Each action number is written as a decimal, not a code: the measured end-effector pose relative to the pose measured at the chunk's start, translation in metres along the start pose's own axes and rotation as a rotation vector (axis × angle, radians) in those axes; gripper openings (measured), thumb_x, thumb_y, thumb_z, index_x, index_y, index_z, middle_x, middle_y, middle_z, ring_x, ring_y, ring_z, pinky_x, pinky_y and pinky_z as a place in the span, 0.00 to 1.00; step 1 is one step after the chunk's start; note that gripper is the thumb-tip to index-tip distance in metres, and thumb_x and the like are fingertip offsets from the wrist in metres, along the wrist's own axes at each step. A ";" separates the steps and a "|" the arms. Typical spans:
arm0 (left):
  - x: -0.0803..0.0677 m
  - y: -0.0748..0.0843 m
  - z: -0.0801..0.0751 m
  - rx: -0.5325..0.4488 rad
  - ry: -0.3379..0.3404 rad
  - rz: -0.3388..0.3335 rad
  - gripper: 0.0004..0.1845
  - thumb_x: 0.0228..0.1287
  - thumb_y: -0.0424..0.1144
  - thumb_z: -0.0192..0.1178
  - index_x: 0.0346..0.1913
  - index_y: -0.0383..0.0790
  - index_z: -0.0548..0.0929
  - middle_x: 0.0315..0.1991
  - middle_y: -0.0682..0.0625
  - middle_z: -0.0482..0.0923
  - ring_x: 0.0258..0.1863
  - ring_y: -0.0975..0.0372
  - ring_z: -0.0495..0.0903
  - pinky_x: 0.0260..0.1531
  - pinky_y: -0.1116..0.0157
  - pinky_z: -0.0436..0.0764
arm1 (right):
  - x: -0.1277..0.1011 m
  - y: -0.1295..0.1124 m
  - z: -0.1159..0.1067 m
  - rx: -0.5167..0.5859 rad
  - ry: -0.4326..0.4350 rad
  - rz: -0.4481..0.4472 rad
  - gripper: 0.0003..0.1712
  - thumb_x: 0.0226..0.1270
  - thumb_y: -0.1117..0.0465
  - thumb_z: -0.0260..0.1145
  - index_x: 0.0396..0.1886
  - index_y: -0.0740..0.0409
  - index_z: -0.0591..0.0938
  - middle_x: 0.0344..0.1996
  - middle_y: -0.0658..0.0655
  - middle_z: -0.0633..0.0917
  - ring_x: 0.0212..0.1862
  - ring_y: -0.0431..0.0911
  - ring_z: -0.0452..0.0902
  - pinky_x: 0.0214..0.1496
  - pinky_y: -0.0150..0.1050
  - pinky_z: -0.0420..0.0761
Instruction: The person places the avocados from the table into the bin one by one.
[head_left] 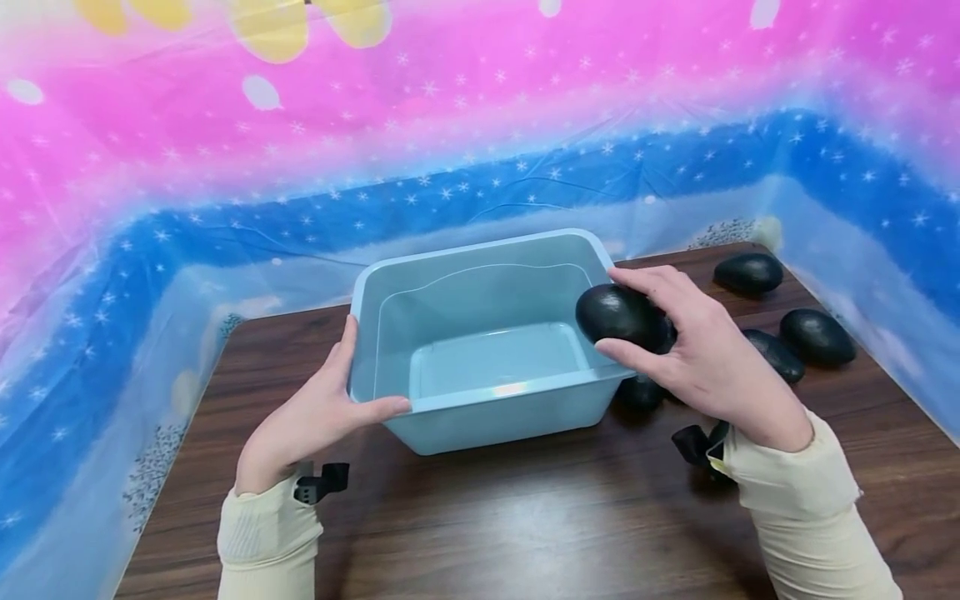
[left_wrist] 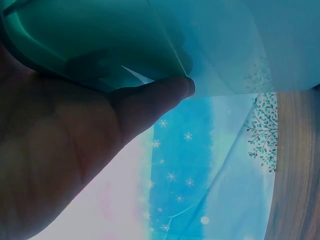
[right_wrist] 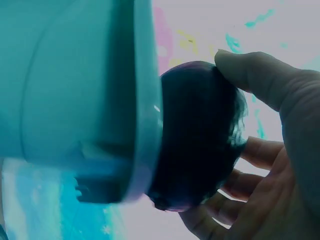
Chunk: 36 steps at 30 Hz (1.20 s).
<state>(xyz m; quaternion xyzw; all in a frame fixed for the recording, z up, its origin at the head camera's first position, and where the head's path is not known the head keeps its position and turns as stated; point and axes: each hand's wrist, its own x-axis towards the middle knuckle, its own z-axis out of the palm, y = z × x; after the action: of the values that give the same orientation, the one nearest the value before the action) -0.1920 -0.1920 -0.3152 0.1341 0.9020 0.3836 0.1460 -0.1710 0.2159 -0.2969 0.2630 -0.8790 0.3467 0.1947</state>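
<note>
A light blue plastic basin (head_left: pixel 487 425) stands on the brown table, its inside bare. My left hand (head_left: pixel 307 417) holds the basin at its near left corner, thumb along the front rim and fingers against the left side. In the left wrist view a digit of the left hand (left_wrist: pixel 65 135) lies against the basin's wall (left_wrist: pixel 225 45). With thumb and fingers my right hand (head_left: pixel 697 350) grips a dark, glossy avocado (head_left: pixel 617 315) at the basin's right rim. The right wrist view has this avocado (right_wrist: pixel 200 135) overlapping the rim (right_wrist: pixel 148 100), fingers spread round its far side.
Several more dark avocados lie on the table (head_left: pixel 480 517) to the right, among them one at the back (head_left: pixel 748 273), one near the right edge (head_left: pixel 817 337) and one beside the basin (head_left: pixel 639 393). A pink and blue patterned sheet (head_left: pixel 465 179) hangs around the table.
</note>
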 end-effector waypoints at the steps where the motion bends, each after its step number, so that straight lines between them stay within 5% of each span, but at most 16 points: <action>1: 0.000 -0.001 0.000 0.002 -0.001 0.000 0.63 0.56 0.62 0.66 0.72 0.66 0.21 0.75 0.62 0.21 0.75 0.58 0.33 0.66 0.42 0.55 | 0.001 0.000 0.002 0.007 -0.010 0.004 0.41 0.59 0.55 0.75 0.71 0.44 0.68 0.62 0.50 0.73 0.58 0.43 0.71 0.50 0.42 0.74; 11: 0.001 -0.002 0.000 -0.013 -0.009 0.006 0.63 0.57 0.61 0.66 0.72 0.65 0.21 0.75 0.62 0.20 0.75 0.58 0.33 0.66 0.42 0.54 | 0.003 0.002 0.014 0.004 -0.108 0.034 0.37 0.61 0.47 0.72 0.68 0.45 0.71 0.59 0.49 0.74 0.56 0.44 0.68 0.50 0.46 0.73; 36: 0.001 0.001 -0.001 -0.015 -0.013 0.005 0.63 0.57 0.60 0.67 0.72 0.67 0.21 0.74 0.64 0.20 0.75 0.59 0.33 0.66 0.42 0.54 | 0.004 0.005 0.012 -0.008 -0.153 0.064 0.34 0.63 0.45 0.69 0.67 0.45 0.72 0.58 0.49 0.74 0.55 0.45 0.67 0.50 0.47 0.70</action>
<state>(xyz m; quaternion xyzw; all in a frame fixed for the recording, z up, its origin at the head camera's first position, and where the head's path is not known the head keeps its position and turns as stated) -0.1935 -0.1914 -0.3141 0.1376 0.8978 0.3897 0.1521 -0.1791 0.2086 -0.3053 0.2595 -0.9008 0.3280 0.1170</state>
